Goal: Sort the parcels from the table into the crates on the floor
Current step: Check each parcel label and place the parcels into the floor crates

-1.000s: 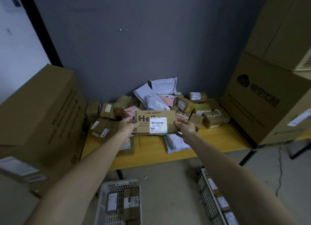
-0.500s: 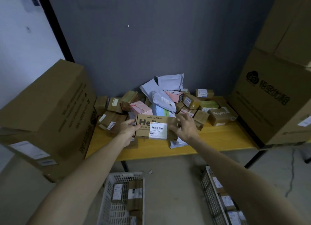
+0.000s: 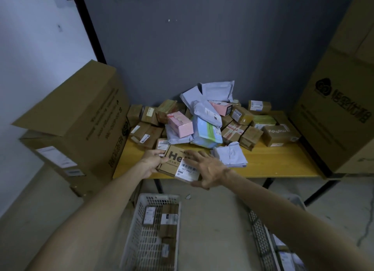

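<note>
A flat brown box (image 3: pixel 172 161) printed "Hello", with a white barcode label, hangs over the front edge of the yellow table (image 3: pixel 273 161). My left hand (image 3: pixel 152 159) grips its left end. My right hand (image 3: pixel 208 167) spans its right part, fingers spread over the top and thumb at the near edge. Behind it lies a pile of parcels (image 3: pixel 206 129): brown boxes, pink boxes and grey mailer bags. On the floor below stand two white crates, the left crate (image 3: pixel 157 196) and the right crate (image 3: pixel 261 236), each holding several parcels.
A big open cardboard carton (image 3: pixel 81 119) stands at the table's left end and tall stacked cartons (image 3: pixel 340 112) at its right. A grey wall closes the back. Bare concrete floor shows between the two crates.
The box has come down and toward me, from above the pile to the table's front edge. My right hand shifted from its right end onto its top. The view tilted down.
</note>
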